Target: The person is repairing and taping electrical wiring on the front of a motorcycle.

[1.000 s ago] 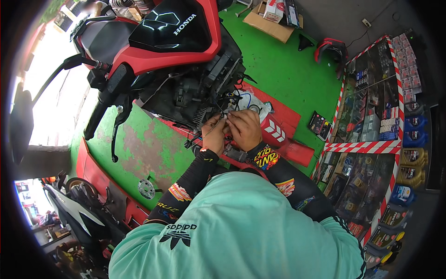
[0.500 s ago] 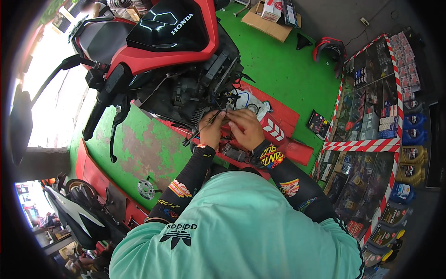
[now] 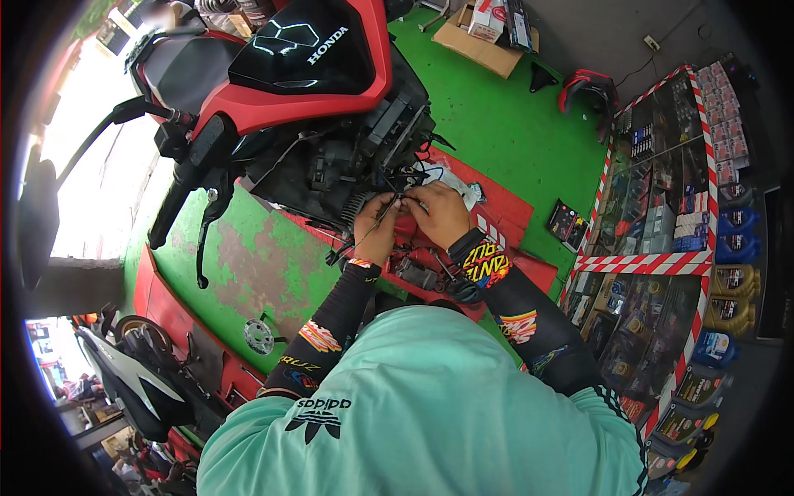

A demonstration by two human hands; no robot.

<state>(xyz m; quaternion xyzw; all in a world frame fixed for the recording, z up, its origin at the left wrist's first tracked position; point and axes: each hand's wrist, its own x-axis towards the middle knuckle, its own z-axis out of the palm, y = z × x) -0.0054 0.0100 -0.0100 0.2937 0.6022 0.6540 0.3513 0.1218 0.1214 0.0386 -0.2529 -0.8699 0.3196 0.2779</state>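
Observation:
My left hand is closed, pinching thin dark wires just below the exposed front of a red-and-black scooter. My right hand meets it fingertip to fingertip, closed on the same wires; whatever small part lies between the fingertips is too small to make out. Beside the hands are dark housings, a ribbed metal part and a white bag on a red platform, with more loose cables hanging around them.
A handlebar lever hangs left of my hands, above the green floor. A glass display case with bottles lines the right. A cardboard box sits at the back, a second motorcycle and a metal disc lower left.
Both hands have shifted slightly, the right one up and to the right, its fingers now covering more of the white bag. The left stays pinched on the wires.

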